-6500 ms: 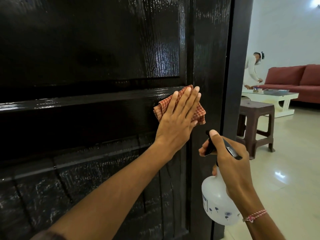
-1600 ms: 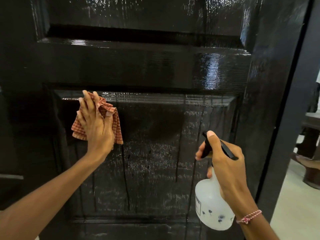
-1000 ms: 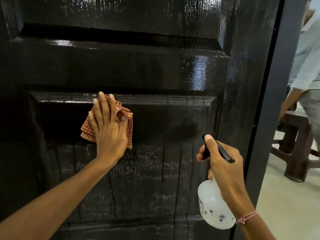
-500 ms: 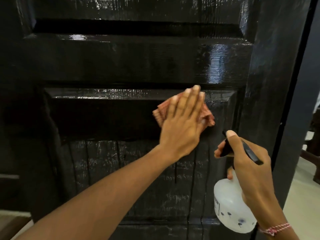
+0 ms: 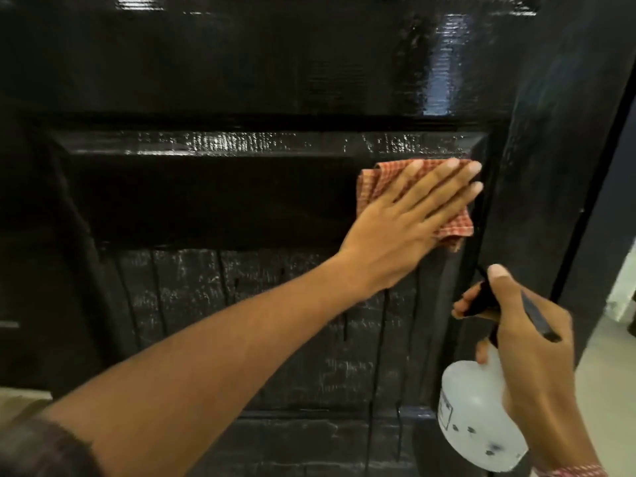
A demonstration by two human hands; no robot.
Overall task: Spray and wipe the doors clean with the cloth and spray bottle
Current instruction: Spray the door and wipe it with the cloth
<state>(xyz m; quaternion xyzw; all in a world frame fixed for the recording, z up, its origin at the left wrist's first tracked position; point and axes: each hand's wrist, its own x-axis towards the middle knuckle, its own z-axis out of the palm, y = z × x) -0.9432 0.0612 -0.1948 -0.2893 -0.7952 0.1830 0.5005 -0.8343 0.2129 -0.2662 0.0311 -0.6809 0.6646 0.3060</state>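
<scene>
"two hands on show. how is the left one set?"
"the left hand (image 5: 402,228) is flat, fingers straight and close together, pressing the cloth (image 5: 456,227) against the door (image 5: 241,80). its fingertips reach past the cloth's right edge, up to the moulding at the side of the panel."
"and the cloth itself?"
"red-and-white check, crumpled, mostly hidden under the palm and fingers. one fold shows up and left of the knuckles, and a corner sticks out below the little finger. it sits in the top right corner of the sunken panel."
"the right hand?"
"the right hand (image 5: 530,356) is lower and further right, curled round the neck of the spray bottle (image 5: 475,418). the thumb lies along the top of the black spray head (image 5: 537,315). the fingers wrap the front, but whether one is on the trigger i cannot tell. a pink-and-white bracelet (image 5: 571,471) shows at the wrist."
"where's the bottle against the cloth?"
"below it and slightly right, well apart. its cloudy white body hangs under the hand, tilted, in front of the door's right stile."
"further out?"
"glossy black door with a wood grain. the band of panel level with the cloth is dark and even. below that the panel is speckled pale, with thin runs. a pale floor (image 5: 605,373) shows past the door's right edge, and a dark sleeve (image 5: 41,449) sits bottom left."
</scene>
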